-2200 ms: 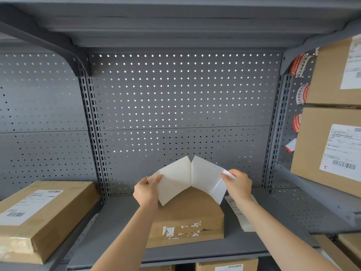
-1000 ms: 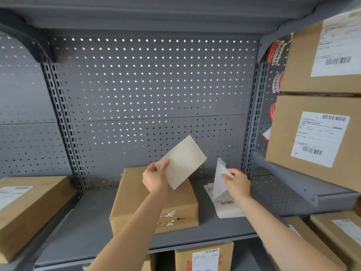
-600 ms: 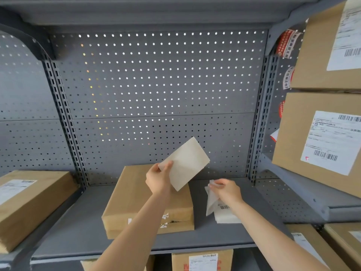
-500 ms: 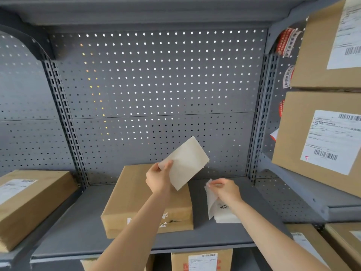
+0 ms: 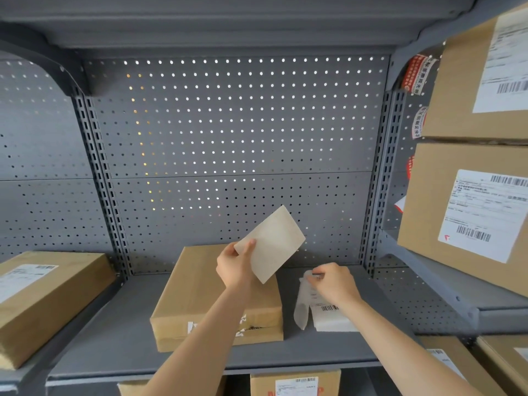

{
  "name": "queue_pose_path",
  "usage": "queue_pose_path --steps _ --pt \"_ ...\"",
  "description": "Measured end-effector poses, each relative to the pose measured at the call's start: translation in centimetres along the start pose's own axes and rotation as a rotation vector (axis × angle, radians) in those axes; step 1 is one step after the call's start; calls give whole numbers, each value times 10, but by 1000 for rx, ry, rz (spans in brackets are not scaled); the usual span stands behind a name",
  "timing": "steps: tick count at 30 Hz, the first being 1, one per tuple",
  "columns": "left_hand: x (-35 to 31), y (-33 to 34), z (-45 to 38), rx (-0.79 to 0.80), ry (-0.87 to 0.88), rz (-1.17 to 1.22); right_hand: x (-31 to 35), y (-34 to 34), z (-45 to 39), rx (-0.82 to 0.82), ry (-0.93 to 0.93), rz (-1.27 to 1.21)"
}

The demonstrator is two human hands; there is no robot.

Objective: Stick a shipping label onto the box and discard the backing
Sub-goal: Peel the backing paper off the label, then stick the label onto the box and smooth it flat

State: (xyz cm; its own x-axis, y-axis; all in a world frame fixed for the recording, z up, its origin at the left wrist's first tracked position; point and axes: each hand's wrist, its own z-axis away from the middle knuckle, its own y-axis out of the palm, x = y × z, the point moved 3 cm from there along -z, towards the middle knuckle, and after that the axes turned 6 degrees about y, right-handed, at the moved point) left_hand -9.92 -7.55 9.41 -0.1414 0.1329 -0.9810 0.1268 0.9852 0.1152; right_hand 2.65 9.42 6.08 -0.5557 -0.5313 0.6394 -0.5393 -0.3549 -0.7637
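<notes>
Cardboard box [image 5: 200, 292] below left hand [image 5: 233, 267] gripping label [image 5: 271, 242]; right hand [image 5: 333, 282] pinching backing [image 5: 303, 307].

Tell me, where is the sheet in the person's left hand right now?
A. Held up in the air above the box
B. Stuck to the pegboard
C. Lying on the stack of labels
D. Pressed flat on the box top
A: the left hand pinches the sheet by a corner, tilted and lifted clear of the box.
</notes>
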Motion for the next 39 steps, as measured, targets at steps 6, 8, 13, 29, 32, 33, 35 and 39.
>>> queue_pose_path --steps 6,8,13,29,32,33,35,39 --pt "-9 -13 -2 1 94 -37 56 -20 11 -49 -96 -97" --pt "-13 -21 -4 -7 130 -59 82 -20 14 -11 -110 -233" --pt "-28 -49 -11 -41 263 -158 144 -2 26 210 -58 -607" --pt "-37 -107 -19 -39 1263 -1081 201 59 36 281 171 -683" --pt "-36 -102 -19 -79 1377 -1115 196 61 31 243 190 -700" --pt "-34 -99 -20 -77 1409 -1107 194 62 29 236 197 -715" --pt "-29 -93 -19 -40 1479 -1080 188 62 26 193 193 -744" --pt "-18 -88 -14 116 1370 -947 179 44 15 164 91 -801"
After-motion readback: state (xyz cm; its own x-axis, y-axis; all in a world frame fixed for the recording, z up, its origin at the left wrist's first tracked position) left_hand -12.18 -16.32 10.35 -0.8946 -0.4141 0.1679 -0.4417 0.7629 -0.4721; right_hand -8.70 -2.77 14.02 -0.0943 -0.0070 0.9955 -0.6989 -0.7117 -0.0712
